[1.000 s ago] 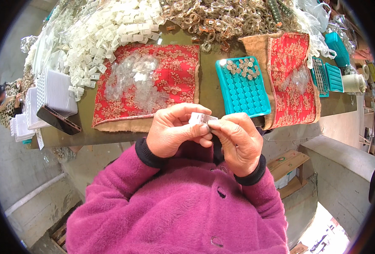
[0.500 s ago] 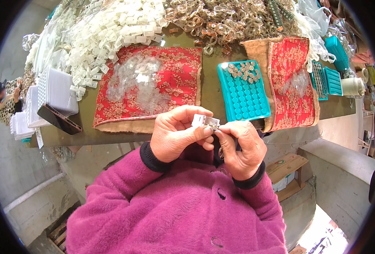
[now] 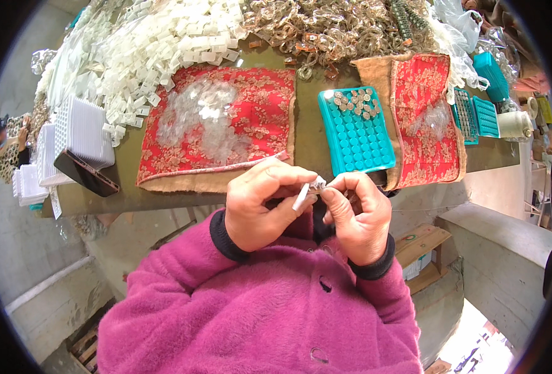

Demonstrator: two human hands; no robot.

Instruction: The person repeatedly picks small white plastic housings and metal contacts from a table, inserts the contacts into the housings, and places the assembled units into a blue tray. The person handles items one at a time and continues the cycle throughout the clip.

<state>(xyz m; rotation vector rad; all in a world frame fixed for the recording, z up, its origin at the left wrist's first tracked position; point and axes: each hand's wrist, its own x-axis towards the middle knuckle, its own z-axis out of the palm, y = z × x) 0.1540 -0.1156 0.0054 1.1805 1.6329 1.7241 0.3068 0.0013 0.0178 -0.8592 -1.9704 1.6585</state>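
Note:
Just beyond the chest of my purple coat, my two hands meet. Thumb and fingers of my left hand (image 3: 258, 202) pinch a small flat white plastic piece (image 3: 301, 196), seen nearly edge-on. A little shiny silvery part (image 3: 317, 183) sits at its far end, between the hands. My right hand (image 3: 358, 218) has its thumb and forefinger closed at that part, the other fingers curled in; exactly what they grip is hidden. A teal tray (image 3: 358, 146) with round cells stands beyond my right hand, several coin-like silvery discs (image 3: 357, 102) lying at its far end.
A red flowered cloth (image 3: 263, 118) holds clear plastic pieces (image 3: 204, 118). Behind it lie heaps of white plastic pieces (image 3: 170, 37) and coiled clear bands (image 3: 326, 31). White stacked trays (image 3: 86, 134) and a phone (image 3: 86, 173) stand left. Another red cloth (image 3: 422, 149) lies right. A person (image 3: 11, 146) is far left.
The white piece has turned from showing its flat face to nearly edge-on. My left hand has rolled with it, and my right thumb and forefinger stay close to its end.

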